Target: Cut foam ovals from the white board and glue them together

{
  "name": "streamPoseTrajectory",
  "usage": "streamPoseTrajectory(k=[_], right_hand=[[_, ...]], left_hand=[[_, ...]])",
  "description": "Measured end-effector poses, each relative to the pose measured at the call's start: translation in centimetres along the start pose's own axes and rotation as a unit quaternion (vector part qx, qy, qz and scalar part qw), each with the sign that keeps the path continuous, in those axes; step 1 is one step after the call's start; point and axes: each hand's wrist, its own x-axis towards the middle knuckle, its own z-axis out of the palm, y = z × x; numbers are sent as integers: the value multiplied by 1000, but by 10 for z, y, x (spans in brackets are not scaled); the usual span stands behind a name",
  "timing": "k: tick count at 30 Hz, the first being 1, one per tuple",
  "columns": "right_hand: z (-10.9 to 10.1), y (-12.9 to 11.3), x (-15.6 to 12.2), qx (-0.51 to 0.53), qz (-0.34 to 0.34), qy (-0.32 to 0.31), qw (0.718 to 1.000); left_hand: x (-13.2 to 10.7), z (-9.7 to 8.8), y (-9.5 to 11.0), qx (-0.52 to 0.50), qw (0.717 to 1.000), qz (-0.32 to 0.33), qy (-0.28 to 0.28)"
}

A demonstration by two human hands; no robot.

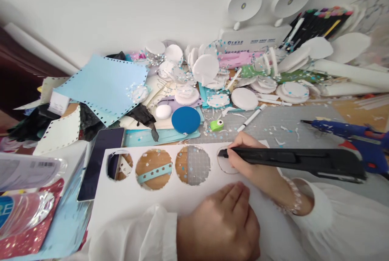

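My right hand (249, 161) is closed around a black utility knife (291, 161). Its tip rests at a round outline on a white foam board (121, 208), near the board's upper right. Three round holes run along the board's top edge, left of that outline. My left hand (220, 220) lies on the board below the outline, fingers bent and pressed together; I see no object in it, though its underside is hidden. Just beyond the board are a blue disc (186, 119) and a small green paper punch (216, 125).
White foam discs (206, 68) are heaped along the wall. On the right lies a blue glue gun (349, 135) on the grey cutting mat (267, 127). A phone (101, 163) touches the board's left side. A twin-head lamp (255, 36) stands behind, and light-blue punched paper (106, 84) lies at left.
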Motion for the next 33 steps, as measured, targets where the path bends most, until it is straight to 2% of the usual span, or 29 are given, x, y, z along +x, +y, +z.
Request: streamPoseTrajectory(k=[7, 15, 21, 24, 30, 33], right_hand=[[0, 0, -6, -60, 6, -32, 998], [5, -8, -9, -101, -68, -29, 992], [4, -11, -11, -69, -14, -1, 998], [4, -11, -11, -67, -9, -4, 998], [6, -4, -14, -110, -97, -41, 988], [6, -1, -14, -122, -109, -75, 984]], left_hand=[[0, -1, 1, 10, 1000, 11, -4], [2, 0, -1, 4, 1000, 18, -21], [0, -2, 0, 3, 1000, 17, -19], [0, -3, 1, 4, 1000, 18, -23], [2, -2, 1, -14, 999, 8, -28], [2, -1, 0, -20, 999, 5, -32]])
